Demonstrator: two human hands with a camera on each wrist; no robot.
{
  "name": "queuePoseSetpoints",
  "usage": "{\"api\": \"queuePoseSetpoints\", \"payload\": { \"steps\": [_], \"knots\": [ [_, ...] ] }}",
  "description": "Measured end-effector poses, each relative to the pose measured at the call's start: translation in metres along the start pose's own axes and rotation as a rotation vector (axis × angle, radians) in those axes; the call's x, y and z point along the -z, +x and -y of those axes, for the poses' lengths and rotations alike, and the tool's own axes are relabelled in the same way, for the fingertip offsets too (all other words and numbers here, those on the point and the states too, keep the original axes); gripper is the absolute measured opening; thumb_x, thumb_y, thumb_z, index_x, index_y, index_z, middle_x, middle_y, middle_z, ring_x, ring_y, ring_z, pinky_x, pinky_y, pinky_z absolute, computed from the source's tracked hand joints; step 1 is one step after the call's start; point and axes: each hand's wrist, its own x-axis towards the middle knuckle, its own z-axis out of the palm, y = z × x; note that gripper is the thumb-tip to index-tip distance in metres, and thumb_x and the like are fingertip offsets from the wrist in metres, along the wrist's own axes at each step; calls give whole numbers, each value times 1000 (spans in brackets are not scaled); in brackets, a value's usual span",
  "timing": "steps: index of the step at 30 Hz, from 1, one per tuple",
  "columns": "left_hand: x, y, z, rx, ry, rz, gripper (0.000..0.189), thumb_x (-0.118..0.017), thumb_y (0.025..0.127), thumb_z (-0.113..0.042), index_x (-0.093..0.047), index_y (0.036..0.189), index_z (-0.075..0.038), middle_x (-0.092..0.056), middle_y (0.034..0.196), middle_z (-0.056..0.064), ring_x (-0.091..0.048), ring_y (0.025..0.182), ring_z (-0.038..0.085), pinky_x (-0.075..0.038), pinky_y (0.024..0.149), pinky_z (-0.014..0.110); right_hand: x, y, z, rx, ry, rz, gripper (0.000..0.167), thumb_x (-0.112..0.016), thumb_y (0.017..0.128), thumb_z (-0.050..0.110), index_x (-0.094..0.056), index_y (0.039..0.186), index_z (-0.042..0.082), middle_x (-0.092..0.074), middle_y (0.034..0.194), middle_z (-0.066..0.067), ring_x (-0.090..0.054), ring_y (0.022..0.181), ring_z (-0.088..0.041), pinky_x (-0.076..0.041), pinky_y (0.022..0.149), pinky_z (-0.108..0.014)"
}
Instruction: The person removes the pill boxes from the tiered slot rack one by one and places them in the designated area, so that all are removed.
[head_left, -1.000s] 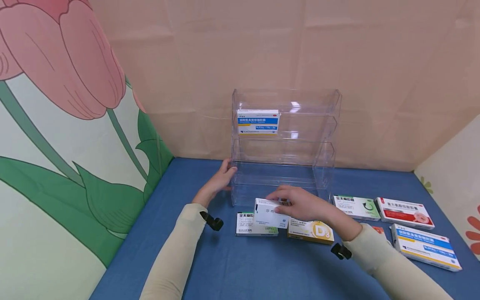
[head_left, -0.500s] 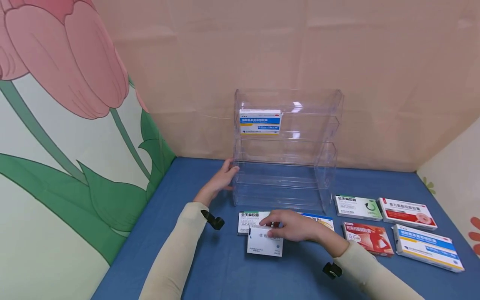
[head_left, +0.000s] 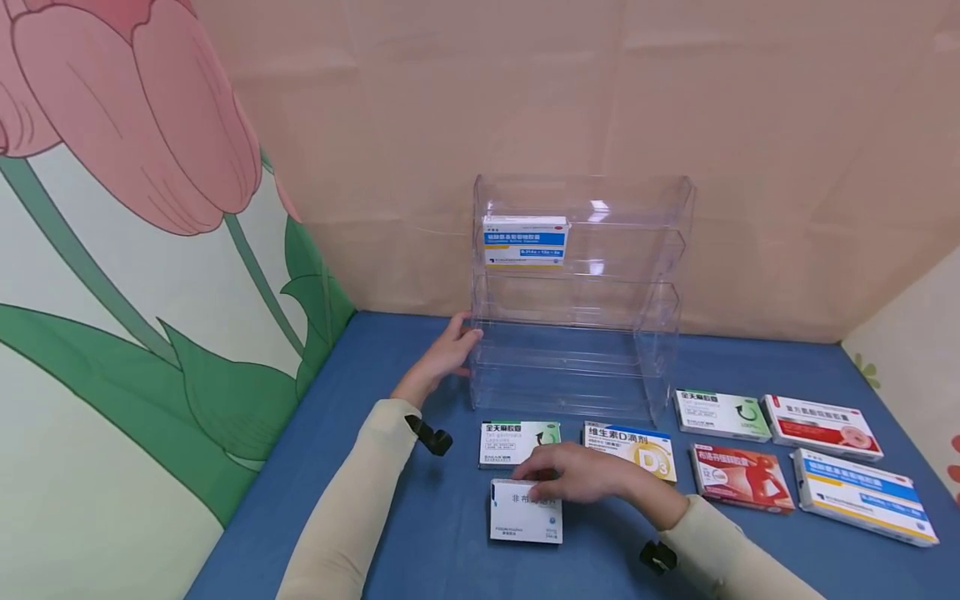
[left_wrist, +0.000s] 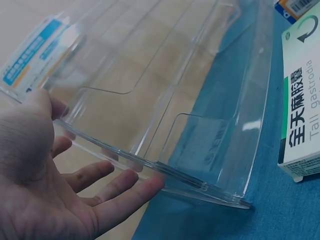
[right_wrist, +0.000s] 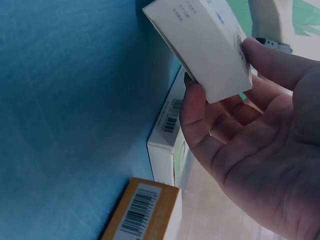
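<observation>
My right hand pinches a small white medicine box by its top edge, low over the blue table in front of the other boxes. In the right wrist view, thumb and fingers hold this white box at opposite sides. My left hand touches the left side of a clear plastic tiered rack; in the left wrist view its fingers are nearly straight against the side panel. A blue-and-white medicine box stands at the left of an upper tier.
Before the rack lie a green-and-white box and a yellow vitamin D box. At right are another green-and-white box, a red-and-white box, a red box and a blue-striped box. A backdrop stands behind the rack.
My right hand has brought the white box toward the front edge and slightly left, lowering it from in front of the rack. My left hand has stayed at the rack's side.
</observation>
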Motion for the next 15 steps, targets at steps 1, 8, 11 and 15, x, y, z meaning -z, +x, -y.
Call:
{"api": "queuePoseSetpoints", "payload": {
  "steps": [1,8,11,15],
  "knots": [
    [0,0,0,-3,2,-3,54,-46,107,-37,-25,156,-24,-41,152,19,-45,136,39,-58,87,54,-1,0,-1,6,0,8,30,-66,98,26,-70,128,19,-64,110,13,-54,93,-2,-49,85,-24],
    [2,-1,0,-7,12,-6,56,-49,106,-39,-27,155,-24,-44,150,19,-47,134,39,-59,86,52,-9,2,-5,20,-9,14,29,-65,100,24,-70,128,18,-65,111,12,-54,92,0,-49,84,-23],
    [3,-1,1,-8,11,1,57,-49,106,-40,-26,156,-25,-43,151,20,-47,134,41,-58,88,52,-8,2,-4,9,-32,11,30,-64,100,25,-69,128,18,-67,116,10,-56,95,0,-51,86,-25],
    [4,-1,1,-9,8,5,57,-49,106,-39,-25,157,-26,-42,151,19,-47,135,40,-58,89,52,-5,1,-1,-5,-46,6,32,-64,101,25,-68,131,16,-68,123,7,-58,101,-1,-53,91,-29]
  ]
}}
